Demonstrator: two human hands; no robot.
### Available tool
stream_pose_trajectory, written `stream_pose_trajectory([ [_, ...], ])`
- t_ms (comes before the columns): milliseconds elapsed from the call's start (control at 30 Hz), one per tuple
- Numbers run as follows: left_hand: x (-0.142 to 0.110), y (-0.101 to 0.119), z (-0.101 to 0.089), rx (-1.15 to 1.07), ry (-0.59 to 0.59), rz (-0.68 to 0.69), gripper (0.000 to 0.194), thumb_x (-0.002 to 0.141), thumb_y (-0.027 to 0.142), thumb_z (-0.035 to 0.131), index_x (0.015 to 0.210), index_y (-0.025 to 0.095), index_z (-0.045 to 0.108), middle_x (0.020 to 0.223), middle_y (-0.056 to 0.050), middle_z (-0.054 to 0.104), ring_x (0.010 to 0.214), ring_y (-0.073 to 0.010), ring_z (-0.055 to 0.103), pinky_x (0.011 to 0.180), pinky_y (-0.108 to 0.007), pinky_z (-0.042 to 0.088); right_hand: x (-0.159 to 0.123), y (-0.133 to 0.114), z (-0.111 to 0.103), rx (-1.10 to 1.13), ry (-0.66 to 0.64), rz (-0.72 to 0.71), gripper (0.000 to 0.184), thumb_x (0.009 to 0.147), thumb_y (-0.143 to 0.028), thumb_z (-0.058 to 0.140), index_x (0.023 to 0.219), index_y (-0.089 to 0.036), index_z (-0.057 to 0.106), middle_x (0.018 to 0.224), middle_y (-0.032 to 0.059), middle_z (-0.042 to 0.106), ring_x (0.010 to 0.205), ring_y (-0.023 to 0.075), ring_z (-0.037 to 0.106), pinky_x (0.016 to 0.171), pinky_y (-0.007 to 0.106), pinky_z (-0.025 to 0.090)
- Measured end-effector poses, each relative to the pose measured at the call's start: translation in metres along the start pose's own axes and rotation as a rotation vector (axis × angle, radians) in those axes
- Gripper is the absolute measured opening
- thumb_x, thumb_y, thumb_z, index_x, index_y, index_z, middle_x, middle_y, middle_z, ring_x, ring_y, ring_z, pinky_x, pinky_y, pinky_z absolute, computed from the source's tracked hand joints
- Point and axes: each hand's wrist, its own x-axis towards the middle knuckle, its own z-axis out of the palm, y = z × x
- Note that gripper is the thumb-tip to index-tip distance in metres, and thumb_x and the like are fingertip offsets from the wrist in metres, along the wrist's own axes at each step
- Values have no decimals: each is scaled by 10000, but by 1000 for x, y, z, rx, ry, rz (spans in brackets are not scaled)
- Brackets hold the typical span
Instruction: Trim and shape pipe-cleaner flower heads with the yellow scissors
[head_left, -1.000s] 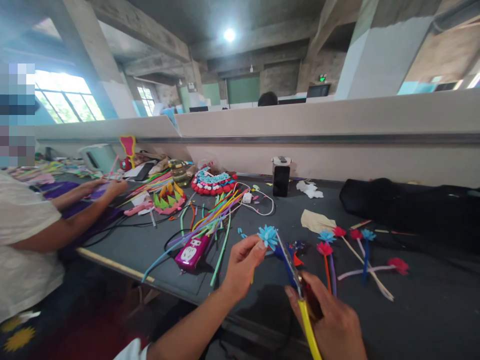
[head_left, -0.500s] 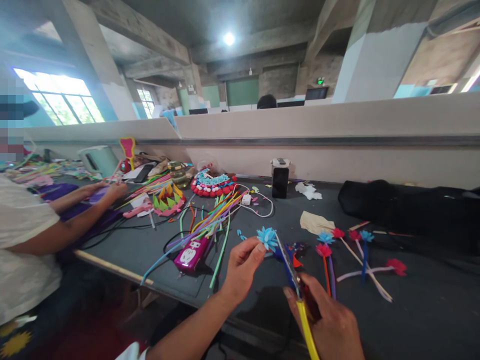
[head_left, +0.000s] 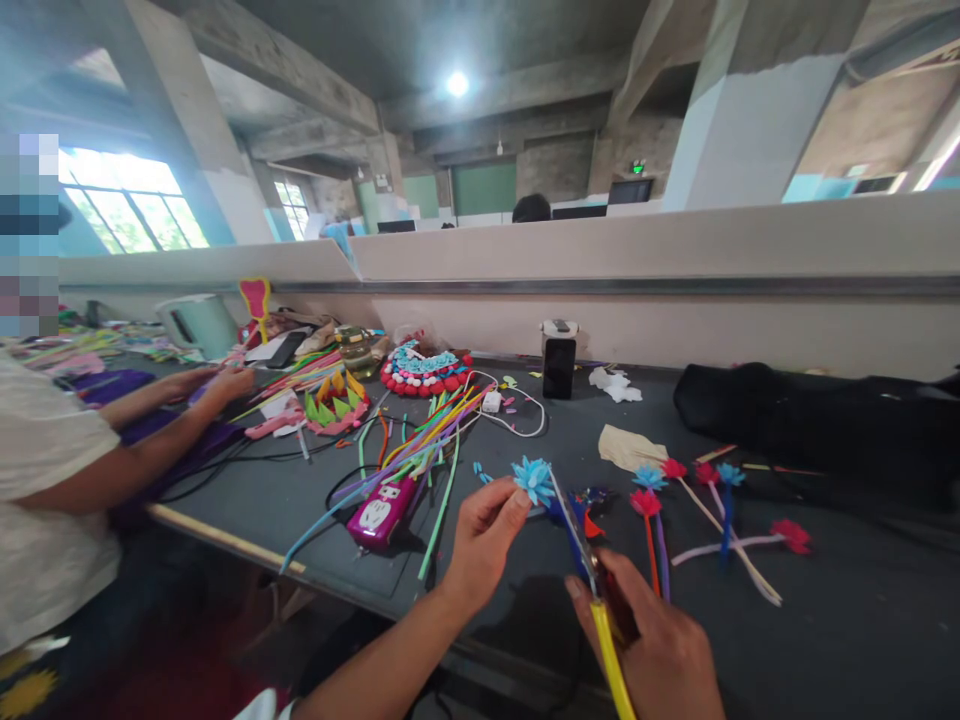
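Note:
Between thumb and fingers, my left hand (head_left: 486,545) pinches a light-blue flower (head_left: 534,481) with many narrow petals. My right hand (head_left: 652,640) is wrapped round a pair of scissors (head_left: 611,650) with yellow handles. The blades point up and away, their tips at the right edge of the blue petals; whether they touch I cannot tell. Behind the blades lies a dark-blue and orange piece (head_left: 591,515), partly hidden. To the right, several finished-looking flowers rest on the table, among them a red flower (head_left: 647,502) on an orange stem and a blue flower (head_left: 731,475) on a dark-blue stem.
Left of my hands are a purple power strip (head_left: 382,512) and a bundle of coloured pipe cleaners (head_left: 431,435). A phone (head_left: 559,367) leans on a white-topped holder before the partition. A black bag (head_left: 810,415) lies at right. A co-worker's arms (head_left: 150,430) are at left.
Hands, flower and scissors stay almost where they were. The whole view has shifted very slightly, and the co-worker's hands have moved a little.

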Motion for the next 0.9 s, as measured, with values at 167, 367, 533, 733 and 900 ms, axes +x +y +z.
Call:
stream_pose_trajectory([
  [167,-1,2,2,25,2,-7,338,833,448,614,665,155,602,589,36,376,572,-99,303,551,-249,256,-2,2,1,4,-33,33,376,945,-492,454,992,-166,635,557,-2,682,404,143,634,440,206,469],
  [367,-2,0,3,49,14,-10,356,827,459,616,643,155,598,583,29,401,579,-103,319,551,-251,259,-1,0,3,22,-28,21,348,962,-454,441,945,-164,635,545,-7,674,386,128,617,445,195,459],
  [533,-1,-2,1,42,18,3,364,845,438,602,622,154,559,584,34,381,579,-99,302,549,-248,253,0,-3,2,13,-36,49,370,937,-502,465,956,-169,625,543,-11,671,409,143,637,449,205,472],
  [733,-1,-2,1,22,15,-12,356,845,440,602,634,158,551,590,38,374,574,-97,301,545,-245,254,0,-5,-2,43,-68,53,325,935,-494,465,973,-197,589,611,-12,700,436,148,657,445,208,474],
  [900,-1,-2,1,-14,11,-23,333,838,437,610,659,158,578,591,37,389,573,-96,300,543,-244,249,-1,-4,-1,71,-95,75,326,935,-500,468,968,-201,594,644,12,725,428,143,651,468,203,486],
])
